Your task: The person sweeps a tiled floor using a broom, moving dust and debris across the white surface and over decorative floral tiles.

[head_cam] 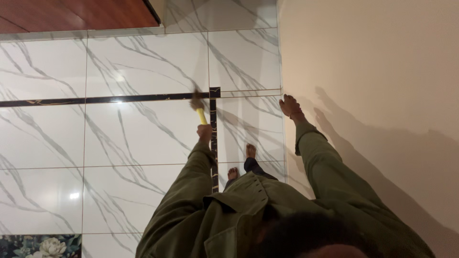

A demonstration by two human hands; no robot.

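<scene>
We held a small brush [199, 109] with a yellow handle tight in our left hand [204, 133], its blurry head over the white floor tiles [138, 138]. Farther right, our open right hand [290, 106] pressed flat against the wall [373, 62]. We saw no dust.

A short brush [198, 109] with a yellow handle and blurred brown bristles points toward eleven o'clock, low over the marble floor tiles [143, 138].
</scene>
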